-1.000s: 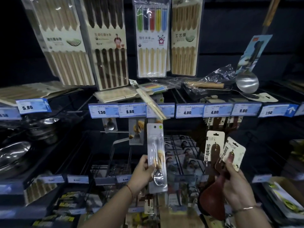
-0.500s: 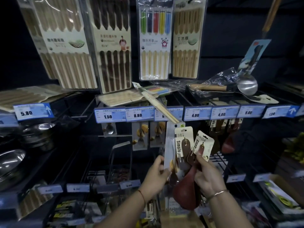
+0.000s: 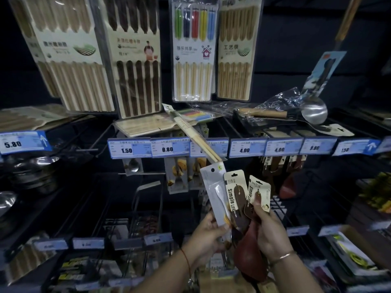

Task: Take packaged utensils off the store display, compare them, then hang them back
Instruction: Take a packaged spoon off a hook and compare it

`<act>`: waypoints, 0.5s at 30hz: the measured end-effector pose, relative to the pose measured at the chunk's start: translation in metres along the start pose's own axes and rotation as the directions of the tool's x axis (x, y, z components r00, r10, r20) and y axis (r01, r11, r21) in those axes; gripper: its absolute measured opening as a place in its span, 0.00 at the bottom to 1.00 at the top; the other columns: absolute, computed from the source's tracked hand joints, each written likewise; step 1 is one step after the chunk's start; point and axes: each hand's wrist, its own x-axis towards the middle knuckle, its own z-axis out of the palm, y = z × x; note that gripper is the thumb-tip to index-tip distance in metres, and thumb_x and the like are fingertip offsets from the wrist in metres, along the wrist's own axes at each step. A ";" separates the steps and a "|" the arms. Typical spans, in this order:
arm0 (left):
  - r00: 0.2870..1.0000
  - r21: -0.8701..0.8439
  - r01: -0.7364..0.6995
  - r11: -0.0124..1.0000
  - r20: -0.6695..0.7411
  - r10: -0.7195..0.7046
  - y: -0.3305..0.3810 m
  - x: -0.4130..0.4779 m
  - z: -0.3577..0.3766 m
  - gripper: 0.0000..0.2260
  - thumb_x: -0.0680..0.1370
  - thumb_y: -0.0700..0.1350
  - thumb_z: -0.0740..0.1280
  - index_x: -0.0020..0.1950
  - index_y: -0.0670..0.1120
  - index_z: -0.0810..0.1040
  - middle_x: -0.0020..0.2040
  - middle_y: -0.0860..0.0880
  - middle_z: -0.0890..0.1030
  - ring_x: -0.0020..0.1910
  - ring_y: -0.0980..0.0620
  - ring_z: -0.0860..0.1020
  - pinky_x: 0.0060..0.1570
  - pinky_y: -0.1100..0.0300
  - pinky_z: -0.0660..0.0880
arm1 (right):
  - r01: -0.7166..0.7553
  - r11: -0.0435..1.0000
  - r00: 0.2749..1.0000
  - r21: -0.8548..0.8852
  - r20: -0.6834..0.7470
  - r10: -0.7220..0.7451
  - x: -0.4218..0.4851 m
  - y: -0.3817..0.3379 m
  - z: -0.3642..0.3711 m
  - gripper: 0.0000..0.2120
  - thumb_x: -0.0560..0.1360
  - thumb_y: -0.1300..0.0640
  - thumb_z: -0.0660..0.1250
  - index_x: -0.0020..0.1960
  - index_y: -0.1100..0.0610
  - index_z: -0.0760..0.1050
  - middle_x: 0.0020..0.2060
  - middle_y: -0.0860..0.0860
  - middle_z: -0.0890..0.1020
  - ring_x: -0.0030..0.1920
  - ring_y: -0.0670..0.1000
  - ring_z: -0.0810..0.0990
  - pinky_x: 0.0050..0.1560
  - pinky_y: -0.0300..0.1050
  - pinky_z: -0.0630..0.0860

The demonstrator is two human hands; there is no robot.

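Head view: left hand (image 3: 208, 234) grips a white spoon packet (image 3: 213, 191); right hand (image 3: 269, 231) clasps two "Simple Life" carded brown spoons (image 3: 238, 199), touching just beside it.

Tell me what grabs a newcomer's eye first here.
Low in the centre, the left hand holds a white packaged spoon against two brown "Simple Life" spoon packs fanned in the right hand. Above hang chopstick packs, one with coloured tops, over a row of blue price tags.
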 end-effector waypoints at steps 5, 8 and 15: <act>0.999 0.068 -0.023 0.997 -0.035 0.025 -0.005 0.006 0.008 0.15 0.78 0.37 0.66 0.63 0.47 0.73 0.52 0.46 0.84 0.47 0.49 0.82 0.35 0.58 0.78 | 0.011 0.998 1.000 -0.069 0.014 -0.010 0.000 0.000 -0.008 0.19 0.73 0.52 0.71 0.61 0.60 0.77 0.49 0.61 0.86 0.47 0.60 0.86 0.36 0.48 0.82; 0.997 0.060 -0.024 0.998 -0.067 0.028 -0.012 0.008 0.014 0.12 0.77 0.37 0.67 0.60 0.46 0.75 0.50 0.47 0.83 0.45 0.50 0.82 0.36 0.57 0.76 | 0.042 0.992 0.999 -0.118 -0.014 -0.043 0.001 -0.001 -0.011 0.16 0.75 0.53 0.70 0.60 0.61 0.78 0.47 0.60 0.86 0.46 0.59 0.86 0.35 0.46 0.82; 0.997 0.042 -0.020 0.999 -0.076 0.023 -0.016 0.006 0.022 0.14 0.76 0.37 0.68 0.61 0.47 0.75 0.53 0.46 0.84 0.49 0.47 0.82 0.39 0.54 0.79 | 0.125 0.983 0.990 -0.136 -0.043 -0.132 0.001 -0.001 -0.018 0.13 0.75 0.56 0.70 0.58 0.60 0.80 0.49 0.58 0.87 0.49 0.57 0.86 0.44 0.47 0.82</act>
